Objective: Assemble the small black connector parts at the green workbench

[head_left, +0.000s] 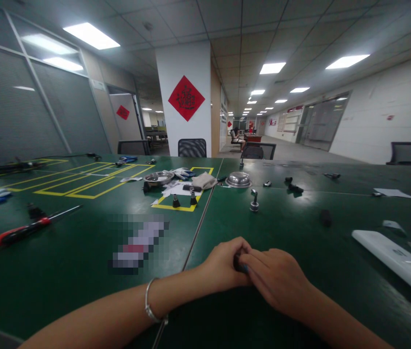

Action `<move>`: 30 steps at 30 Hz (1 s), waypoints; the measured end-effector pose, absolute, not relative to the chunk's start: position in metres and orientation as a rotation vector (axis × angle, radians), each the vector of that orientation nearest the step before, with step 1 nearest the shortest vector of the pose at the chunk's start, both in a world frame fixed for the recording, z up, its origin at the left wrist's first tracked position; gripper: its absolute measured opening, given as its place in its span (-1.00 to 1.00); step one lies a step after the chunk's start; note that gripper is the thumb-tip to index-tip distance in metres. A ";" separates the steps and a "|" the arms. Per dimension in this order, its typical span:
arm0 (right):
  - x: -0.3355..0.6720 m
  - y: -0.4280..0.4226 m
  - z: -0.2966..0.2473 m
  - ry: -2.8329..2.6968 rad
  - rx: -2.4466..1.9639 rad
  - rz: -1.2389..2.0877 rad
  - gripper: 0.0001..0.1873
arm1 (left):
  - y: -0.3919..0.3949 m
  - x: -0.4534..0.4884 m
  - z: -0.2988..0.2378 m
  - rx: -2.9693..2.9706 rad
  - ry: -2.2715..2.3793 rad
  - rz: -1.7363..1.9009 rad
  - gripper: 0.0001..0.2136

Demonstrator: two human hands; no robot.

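Note:
My left hand [221, 264] and my right hand [280, 276] meet over the green table [205, 315], fingers curled and pressed against each other. Between them a small dark, bluish bit [242, 266] shows, mostly hidden by the fingers; its kind cannot be made out. Beyond my hands stands a small metal fitting [254, 206]. Left of my left hand lies a blurred-out flat item [139, 245]. A screwdriver with a red and black handle [19, 233] rests farther left.
Farther back are a metal bowl [158, 178], an upturned metal dish [238, 180], a folded cloth [204, 181], gloves [183, 173] and black cone-shaped parts [176, 201]. A white elongated device [396, 261] lies at right. Yellow tape [92, 197] marks the table. A person [237, 138] sits far off.

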State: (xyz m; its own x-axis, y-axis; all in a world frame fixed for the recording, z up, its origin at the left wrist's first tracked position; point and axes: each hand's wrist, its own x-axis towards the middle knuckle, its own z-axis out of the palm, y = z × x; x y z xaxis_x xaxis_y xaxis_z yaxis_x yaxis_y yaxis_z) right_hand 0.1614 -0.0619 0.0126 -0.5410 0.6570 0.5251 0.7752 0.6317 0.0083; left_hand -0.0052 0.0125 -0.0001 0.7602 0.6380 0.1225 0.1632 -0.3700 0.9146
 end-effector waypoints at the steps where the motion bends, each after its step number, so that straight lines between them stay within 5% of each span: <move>1: 0.161 -0.061 0.011 -2.351 -1.139 -0.334 -0.74 | 0.013 -0.005 -0.001 1.916 0.608 0.572 -0.62; 30: 0.162 -0.064 0.009 -2.325 -1.232 -0.173 -0.76 | 0.006 -0.006 0.008 1.912 0.610 0.586 -0.57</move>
